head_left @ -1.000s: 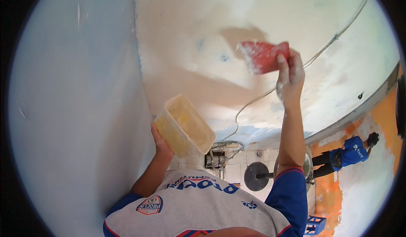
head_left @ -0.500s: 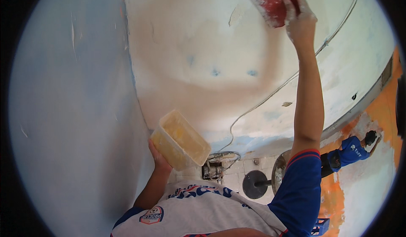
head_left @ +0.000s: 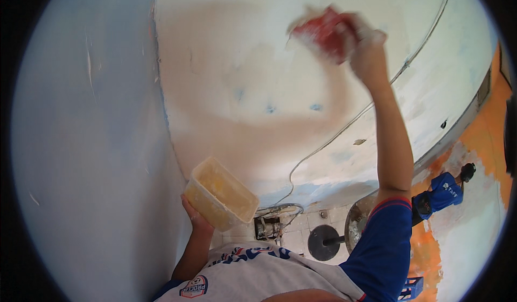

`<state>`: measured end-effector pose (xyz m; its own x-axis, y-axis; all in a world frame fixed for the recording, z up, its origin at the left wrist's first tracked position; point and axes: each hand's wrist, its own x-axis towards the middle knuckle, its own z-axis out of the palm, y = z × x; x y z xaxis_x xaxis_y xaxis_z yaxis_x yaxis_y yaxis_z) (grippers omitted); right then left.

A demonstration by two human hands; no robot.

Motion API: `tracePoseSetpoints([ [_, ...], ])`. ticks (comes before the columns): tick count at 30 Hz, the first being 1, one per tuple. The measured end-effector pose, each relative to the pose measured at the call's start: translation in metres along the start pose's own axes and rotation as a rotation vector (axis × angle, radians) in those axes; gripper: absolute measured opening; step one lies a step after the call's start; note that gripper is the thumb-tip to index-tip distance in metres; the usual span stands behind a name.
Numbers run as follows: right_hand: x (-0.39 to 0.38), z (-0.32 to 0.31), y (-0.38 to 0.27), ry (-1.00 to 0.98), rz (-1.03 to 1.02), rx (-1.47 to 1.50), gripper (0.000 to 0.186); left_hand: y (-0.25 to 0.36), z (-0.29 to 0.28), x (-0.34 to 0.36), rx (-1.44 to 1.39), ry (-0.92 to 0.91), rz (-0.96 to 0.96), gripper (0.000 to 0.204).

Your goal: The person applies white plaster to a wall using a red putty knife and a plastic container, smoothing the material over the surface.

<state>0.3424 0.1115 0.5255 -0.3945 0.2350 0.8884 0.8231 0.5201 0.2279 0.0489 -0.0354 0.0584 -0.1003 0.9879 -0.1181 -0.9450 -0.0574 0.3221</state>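
My left hand [head_left: 195,215] grips the side of a translucent plastic tub [head_left: 222,192] with pale yellowish residue inside, close to the bluish wall [head_left: 97,156] on the left. High on the right, my right hand [head_left: 366,51] holds a red flat spreader [head_left: 325,35] smeared with white material at the pale wall [head_left: 242,49]. The spreader and fingers are motion-blurred, so I cannot tell whether the blade touches the surface. Small blue patches and a shadow show on that wall below the spreader.
A cable [head_left: 344,130] runs along the pale wall. Below are a tiled floor [head_left: 293,221], a metal device [head_left: 266,228], a round black base [head_left: 322,243], a basin [head_left: 355,221] and a blue crate [head_left: 414,287]. A co-worker in blue [head_left: 444,194] stands by the orange-patched wall [head_left: 479,124].
My right hand with the red spreader rose up and rightward, then came back down and left by now. The view has shifted, and the tub in my left hand sits lower in it.
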Motion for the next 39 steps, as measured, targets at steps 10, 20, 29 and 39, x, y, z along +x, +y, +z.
tracePoseSetpoints([
  [10, 0.003, -0.008, 0.019, 0.043, 0.067, 0.06, 0.015, 0.013, -0.007, 0.007, 0.074, -0.019, 0.043, 0.085],
  [20, 0.011, -0.023, -0.003, 0.151, 0.1, 0.018, 0.016, 0.012, -0.015, 0.006, -0.021, -0.111, 0.031, 0.087],
  [29, 0.015, -0.018, 0.009, 0.296, 0.08, -0.055, 0.019, 0.006, -0.022, 0.004, -0.001, -0.028, 0.012, 0.086],
  [39, 0.022, -0.018, 0.04, 0.276, 0.073, -0.046, 0.019, -0.01, -0.001, 0.025, 0.032, -0.097, 0.114, 0.082],
])
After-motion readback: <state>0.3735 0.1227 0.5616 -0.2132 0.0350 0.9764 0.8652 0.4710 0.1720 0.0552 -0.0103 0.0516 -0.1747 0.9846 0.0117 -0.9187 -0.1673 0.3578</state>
